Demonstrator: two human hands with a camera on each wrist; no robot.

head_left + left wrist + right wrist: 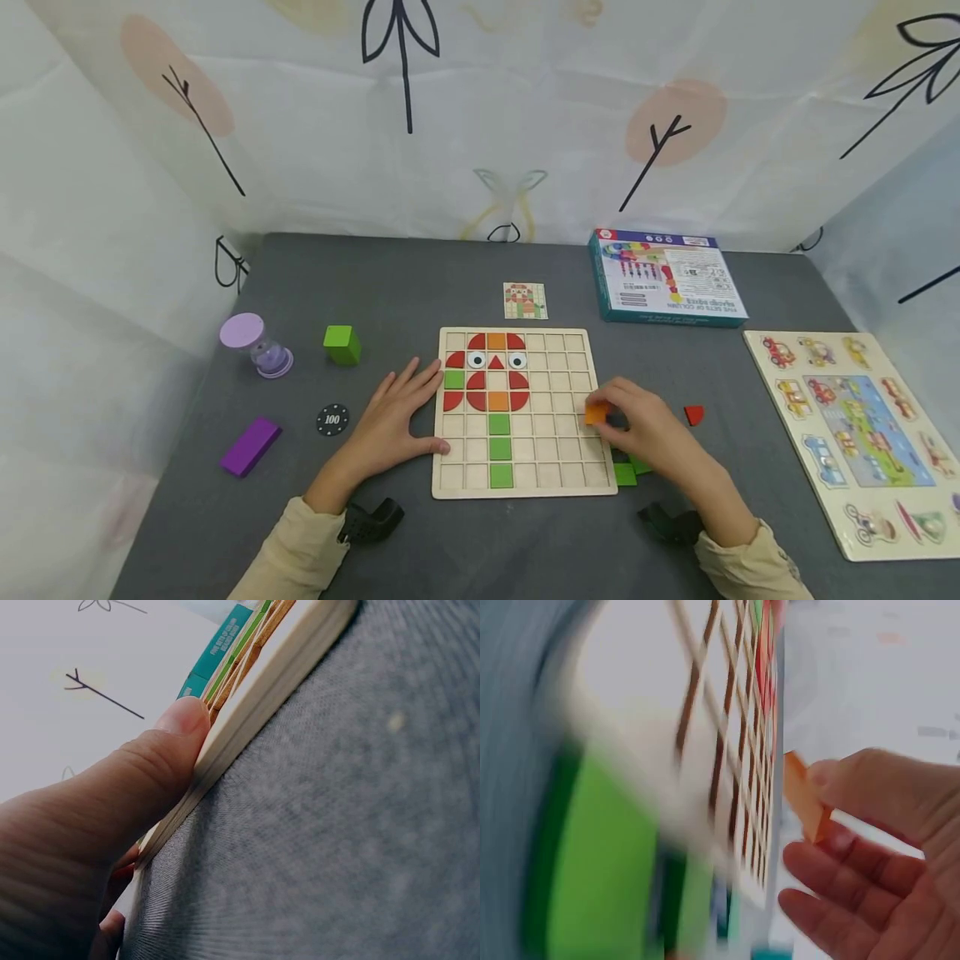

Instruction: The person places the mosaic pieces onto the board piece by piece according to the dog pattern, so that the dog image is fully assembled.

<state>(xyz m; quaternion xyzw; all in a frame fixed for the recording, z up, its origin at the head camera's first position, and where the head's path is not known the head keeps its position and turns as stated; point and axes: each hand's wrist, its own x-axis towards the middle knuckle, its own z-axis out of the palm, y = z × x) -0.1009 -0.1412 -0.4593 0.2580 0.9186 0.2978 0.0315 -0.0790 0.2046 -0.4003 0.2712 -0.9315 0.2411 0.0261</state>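
A wooden grid board [555,450] lies on the grey table, with red, orange, green and eye-patterned tiles set in its left half. My left hand [393,421] rests along the board's left edge with fingers spread; in the left wrist view its thumb [161,754] touches the rim. Over the right edge of the board, my right hand [645,425] pinches an orange square tile [596,413] between thumb and fingertips. The right wrist view shows the tile [805,796] tilted, apart from the grid. Green tiles [624,475] lie by the lower right corner, partly hidden by the board.
A pattern card [526,301] and a game box [667,279] lie behind the board. To the right are a red tile [694,414] and a picture puzzle [832,517]. At left are a green block [342,345], purple block [251,447], black disc [332,420] and sand timer [268,354].
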